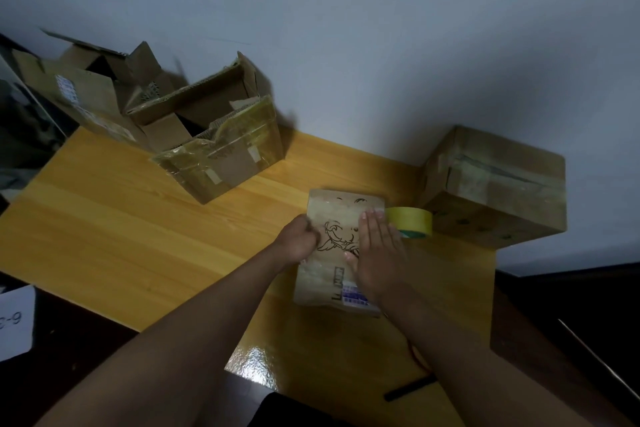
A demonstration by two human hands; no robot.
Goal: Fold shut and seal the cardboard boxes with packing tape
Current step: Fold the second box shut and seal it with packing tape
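A small flat cardboard box [337, 215] with a printed cartoon drawing lies closed on the wooden table [138, 236], glossy tape on its top. My left hand [302, 240] grips its left edge with curled fingers. My right hand [379, 253] lies flat on the box's right side, fingers straight, pressing down. A roll of yellowish packing tape [412, 221] stands on the table just right of the box, touching my right fingers' side.
A taped, closed box [495, 187] stands at the table's right against the wall. Two open boxes [225, 135] [86, 90] with raised flaps sit at the back left. A black pen [410, 388] lies at the table's near edge.
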